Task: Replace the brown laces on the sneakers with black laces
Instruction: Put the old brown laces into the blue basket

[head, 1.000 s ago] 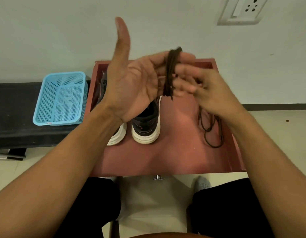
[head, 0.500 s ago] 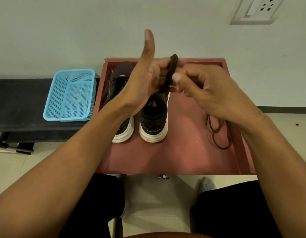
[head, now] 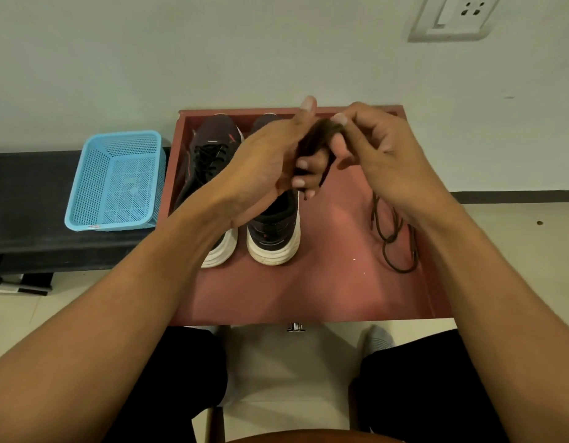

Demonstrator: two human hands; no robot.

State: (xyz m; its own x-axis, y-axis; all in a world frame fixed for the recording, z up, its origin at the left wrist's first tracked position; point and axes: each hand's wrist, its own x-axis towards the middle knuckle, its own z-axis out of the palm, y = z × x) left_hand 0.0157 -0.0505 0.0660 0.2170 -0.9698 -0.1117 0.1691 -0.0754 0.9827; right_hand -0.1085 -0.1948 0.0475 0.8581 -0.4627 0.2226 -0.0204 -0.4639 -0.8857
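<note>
Two dark sneakers with white soles stand side by side on the red table (head: 324,292). The left sneaker (head: 209,164) shows black laces; the right sneaker (head: 275,228) is partly hidden behind my hands. A bundle of brown lace (head: 318,135) is wound around the fingers of my left hand (head: 270,167), whose fingers curl over it with the thumb raised. My right hand (head: 372,148) pinches the top of that bundle with thumb and forefinger. Another brown lace (head: 393,238) lies loose on the table at the right.
A light blue plastic basket (head: 117,180) sits on a black bench (head: 27,203) left of the table. The table stands against a pale wall with a socket plate (head: 452,17) at upper right. My knees are below the table's front edge.
My left hand has turned and closed its fingers round the wound brown lace. The right hand has moved up to the top of the bundle. The view has shifted slightly.
</note>
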